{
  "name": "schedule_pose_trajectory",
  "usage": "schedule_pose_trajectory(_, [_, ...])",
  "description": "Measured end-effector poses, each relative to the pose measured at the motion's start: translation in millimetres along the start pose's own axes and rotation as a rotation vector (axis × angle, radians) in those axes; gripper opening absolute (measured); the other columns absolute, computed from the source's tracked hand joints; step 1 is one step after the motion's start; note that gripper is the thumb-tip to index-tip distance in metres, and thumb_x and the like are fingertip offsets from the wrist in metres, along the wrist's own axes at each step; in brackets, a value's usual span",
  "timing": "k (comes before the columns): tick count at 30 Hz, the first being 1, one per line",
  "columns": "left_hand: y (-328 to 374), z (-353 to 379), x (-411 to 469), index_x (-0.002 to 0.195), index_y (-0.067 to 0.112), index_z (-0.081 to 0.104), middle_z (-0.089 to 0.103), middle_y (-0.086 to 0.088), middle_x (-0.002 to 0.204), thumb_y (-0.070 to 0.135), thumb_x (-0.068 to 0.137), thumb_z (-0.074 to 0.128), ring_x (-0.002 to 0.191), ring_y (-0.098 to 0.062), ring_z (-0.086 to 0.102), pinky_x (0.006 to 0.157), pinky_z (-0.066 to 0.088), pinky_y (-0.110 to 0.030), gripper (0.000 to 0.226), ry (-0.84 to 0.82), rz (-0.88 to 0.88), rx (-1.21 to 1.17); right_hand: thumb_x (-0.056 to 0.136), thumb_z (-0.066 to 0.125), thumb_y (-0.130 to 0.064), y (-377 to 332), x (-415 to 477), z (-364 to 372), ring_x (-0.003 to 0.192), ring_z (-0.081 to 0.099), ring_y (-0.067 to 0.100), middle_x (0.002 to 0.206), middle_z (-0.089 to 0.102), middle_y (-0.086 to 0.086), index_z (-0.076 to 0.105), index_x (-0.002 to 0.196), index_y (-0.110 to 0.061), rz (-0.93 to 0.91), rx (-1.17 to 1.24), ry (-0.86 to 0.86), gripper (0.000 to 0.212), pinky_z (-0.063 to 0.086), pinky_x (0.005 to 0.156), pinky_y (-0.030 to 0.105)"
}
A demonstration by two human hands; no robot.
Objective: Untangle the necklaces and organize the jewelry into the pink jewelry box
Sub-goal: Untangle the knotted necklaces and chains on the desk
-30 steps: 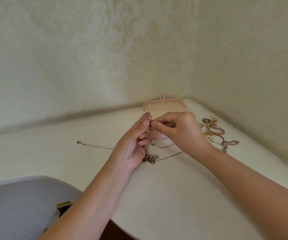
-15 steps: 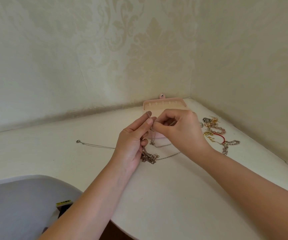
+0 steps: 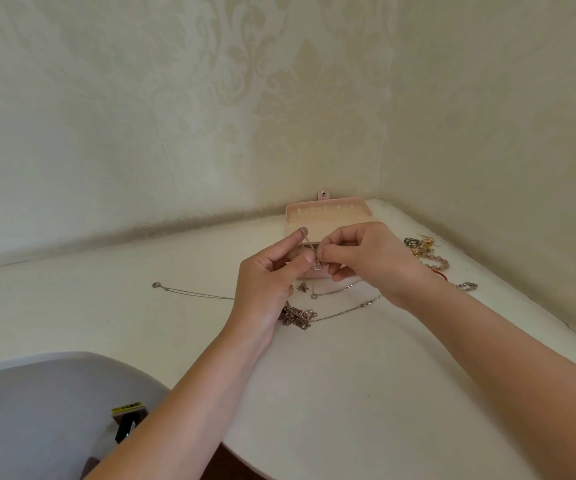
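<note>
My left hand [image 3: 267, 275] and my right hand [image 3: 362, 259] meet above the table, just in front of the open pink jewelry box [image 3: 328, 216]. Both pinch a thin silver chain with a small pendant [image 3: 316, 263], stretched from my left index fingertip down to my right fingertips. Below my left hand lies a rose-gold chain bundle [image 3: 295, 315]. Thin silver necklaces [image 3: 343, 310] trail over the white table [image 3: 314, 393] to both sides, one ending in a clasp [image 3: 156, 285] at the left.
A heap of other jewelry [image 3: 427, 252], with beads, gold pieces and dark rings, lies right of the box near the corner walls. A grey chair [image 3: 47, 417] sits at the lower left, by the table's curved front edge.
My hands have drawn slightly apart, and the chain with its pendant now shows stretched between them. My left index finger has lifted.
</note>
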State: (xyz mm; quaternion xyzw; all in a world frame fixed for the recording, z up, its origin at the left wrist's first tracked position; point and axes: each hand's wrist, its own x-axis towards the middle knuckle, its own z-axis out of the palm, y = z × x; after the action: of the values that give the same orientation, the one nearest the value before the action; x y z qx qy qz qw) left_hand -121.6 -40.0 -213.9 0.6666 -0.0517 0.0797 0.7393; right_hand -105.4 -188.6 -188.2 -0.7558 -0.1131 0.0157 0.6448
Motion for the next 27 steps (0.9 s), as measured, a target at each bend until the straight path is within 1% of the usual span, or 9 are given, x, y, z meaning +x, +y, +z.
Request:
schedule_pose_trajectory(3, [0,2,-1,0.115,0.019,0.068,0.052,0.002,0.073,0.003,0.085,0.067,0.052,-0.001,0.036,0.044,0.027,-0.012,0.034,-0.035,0.004,0.018,0.085,0.061,-0.001,1,1,-4,0.059,0.055,0.008,0.065,0.059,0.004,0.066,0.074,-0.004,0.072,0.033,-0.095,0.012,0.049,0.057,0.017])
schedule_pose_trajectory(7, [-1,3,-2,0.118,0.017,0.066,0.049,0.012,0.061,0.002,0.086,0.065,0.051,-0.001,0.036,0.044,0.026,-0.013,0.035,-0.088,0.000,0.039,0.087,0.057,0.001,2,3,-8,0.060,0.053,0.009,0.067,0.057,0.003,0.063,0.074,-0.005,0.135,0.142,-0.214,0.015,0.048,0.055,0.017])
schedule_pose_trajectory(9, [0,3,-2,0.117,0.019,0.066,0.048,0.014,0.059,0.003,0.087,0.064,0.050,-0.001,0.035,0.044,0.025,-0.013,0.034,-0.096,-0.004,0.034,0.088,0.055,0.001,3,4,-9,0.059,0.054,0.008,0.066,0.057,0.003,0.062,0.076,-0.006,0.148,0.188,-0.244,0.015,0.049,0.056,0.016])
schedule_pose_trajectory(14, [1,2,-2,0.112,0.023,0.070,0.050,0.007,0.069,0.008,0.085,0.067,0.052,-0.004,0.031,0.045,0.025,-0.014,0.030,-0.082,-0.020,0.017,0.089,0.056,0.003,3,4,-11,0.060,0.056,0.008,0.064,0.058,0.002,0.060,0.077,-0.006,0.136,0.206,-0.277,0.016,0.051,0.058,0.016])
schedule_pose_trajectory(18, [1,2,-2,0.113,0.019,0.069,0.053,0.011,0.063,0.005,0.086,0.065,0.050,-0.003,0.034,0.044,0.027,-0.013,0.030,-0.088,-0.012,0.028,0.088,0.058,0.003,2,4,-13,0.061,0.060,0.009,0.070,0.061,0.006,0.062,0.080,-0.003,0.155,0.198,-0.281,0.011,0.054,0.059,0.016])
schedule_pose_trajectory(20, [1,3,-2,0.116,0.014,0.067,0.052,0.016,0.057,0.002,0.087,0.063,0.048,0.001,0.039,0.046,0.030,-0.010,0.031,-0.096,0.001,0.039,0.088,0.057,0.003,2,5,-13,0.060,0.061,0.009,0.072,0.063,0.008,0.063,0.082,-0.001,0.177,0.206,-0.285,0.009,0.054,0.058,0.016])
schedule_pose_trajectory(23, [3,4,-4,0.120,0.007,0.063,0.052,0.020,0.051,-0.004,0.088,0.060,0.046,0.005,0.047,0.049,0.034,-0.004,0.034,-0.116,0.013,0.044,0.089,0.056,0.003,1,4,-12,0.058,0.061,0.008,0.069,0.063,0.007,0.063,0.081,0.000,0.209,0.230,-0.298,0.011,0.054,0.056,0.016])
schedule_pose_trajectory(27, [6,5,-5,0.121,0.005,0.062,0.051,0.019,0.050,-0.005,0.088,0.059,0.044,0.005,0.047,0.048,0.034,-0.003,0.034,-0.124,0.018,0.038,0.089,0.053,0.003,0,4,-10,0.056,0.060,0.008,0.064,0.061,0.004,0.062,0.082,0.002,0.229,0.280,-0.312,0.012,0.053,0.055,0.016])
